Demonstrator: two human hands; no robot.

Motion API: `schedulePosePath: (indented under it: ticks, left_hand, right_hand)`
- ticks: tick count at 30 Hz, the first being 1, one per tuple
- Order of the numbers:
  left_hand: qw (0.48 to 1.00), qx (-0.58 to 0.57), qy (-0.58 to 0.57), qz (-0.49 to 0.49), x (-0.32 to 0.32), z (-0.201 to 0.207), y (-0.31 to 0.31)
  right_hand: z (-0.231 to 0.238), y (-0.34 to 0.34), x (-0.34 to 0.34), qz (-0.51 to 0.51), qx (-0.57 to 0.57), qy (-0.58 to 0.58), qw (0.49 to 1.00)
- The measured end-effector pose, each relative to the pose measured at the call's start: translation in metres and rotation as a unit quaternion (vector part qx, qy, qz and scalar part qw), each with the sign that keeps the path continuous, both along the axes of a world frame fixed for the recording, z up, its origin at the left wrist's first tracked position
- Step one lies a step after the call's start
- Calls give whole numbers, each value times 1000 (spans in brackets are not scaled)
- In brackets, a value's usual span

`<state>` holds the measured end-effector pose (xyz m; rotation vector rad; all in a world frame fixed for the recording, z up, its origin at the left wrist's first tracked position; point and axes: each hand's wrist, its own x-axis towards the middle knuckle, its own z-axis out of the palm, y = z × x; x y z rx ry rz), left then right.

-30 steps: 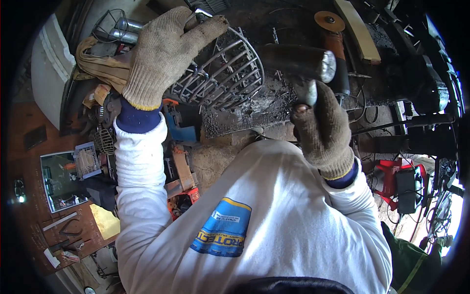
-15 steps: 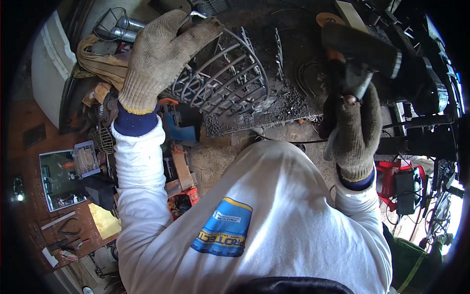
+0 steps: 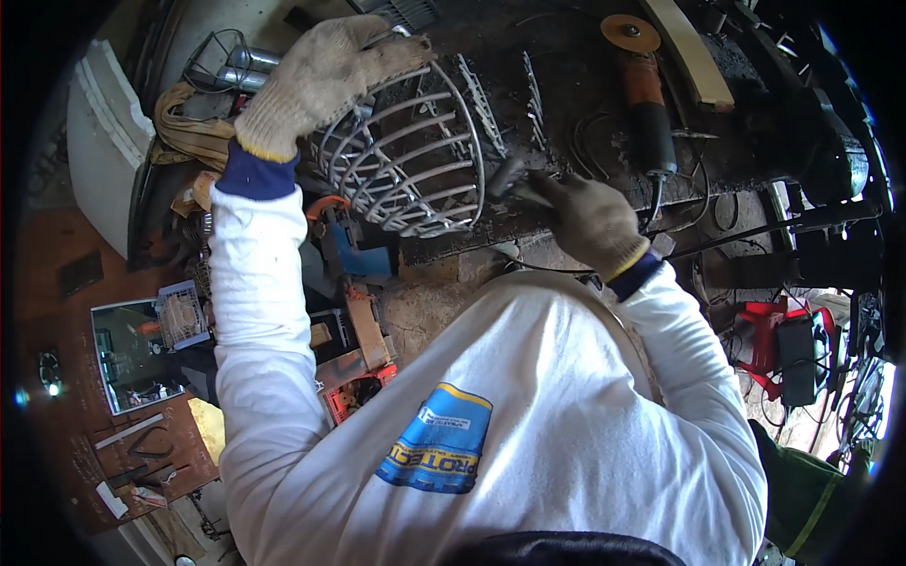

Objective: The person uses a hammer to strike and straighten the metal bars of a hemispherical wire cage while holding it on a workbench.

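Observation:
My left hand [image 3: 316,85], in a knitted work glove, is closed over the upper left rim of a tapered metal wire cage [image 3: 415,170]. The cage lies tilted on its side at the bench's near edge, its rounded rim toward the right. A small shiny metal piece shows by the left fingers; I cannot tell whether it is part of the cage. My right hand [image 3: 596,222], gloved too, grips a hammer [image 3: 510,177] by the handle. The hammer's head is low, close beside the cage's right rim; contact is unclear.
On the dark workbench lie two rough metal strips [image 3: 534,102], an angle grinder [image 3: 648,113] with an orange disc and a wooden bar [image 3: 694,57]. A blue and orange tool [image 3: 363,259] is below the cage. A white panel [image 3: 109,156] stands at left.
The hammer has swung down and left from its raised place to beside the cage, uncovering the grinder. The cage has tipped slightly, with my left hand still on its rim.

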<state>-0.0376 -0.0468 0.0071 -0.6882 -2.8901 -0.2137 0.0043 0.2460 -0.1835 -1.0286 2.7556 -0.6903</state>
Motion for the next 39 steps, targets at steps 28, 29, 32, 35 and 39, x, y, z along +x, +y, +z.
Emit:
schedulePosePath:
  ticks: [28, 29, 32, 35, 39]
  left_hand:
    - [973, -9, -80, 218, -5, 36, 43]
    - [971, -5, -80, 224, -4, 31, 33]
    - [942, -234, 226, -85, 4, 22, -9]
    - [978, -95, 48, 181, 13, 15, -3]
    - [938, -213, 265, -71, 22, 8, -4]
  right_hand:
    - [-10, -20, 3, -44, 37, -61, 996]
    - [-7, -13, 5, -37, 41, -60, 997]
    - [14, 2, 9, -77, -268, -104, 955]
    - [29, 6, 5, -16, -464, -60, 884]
    - [75, 3, 19, 27, -553, -178, 813]
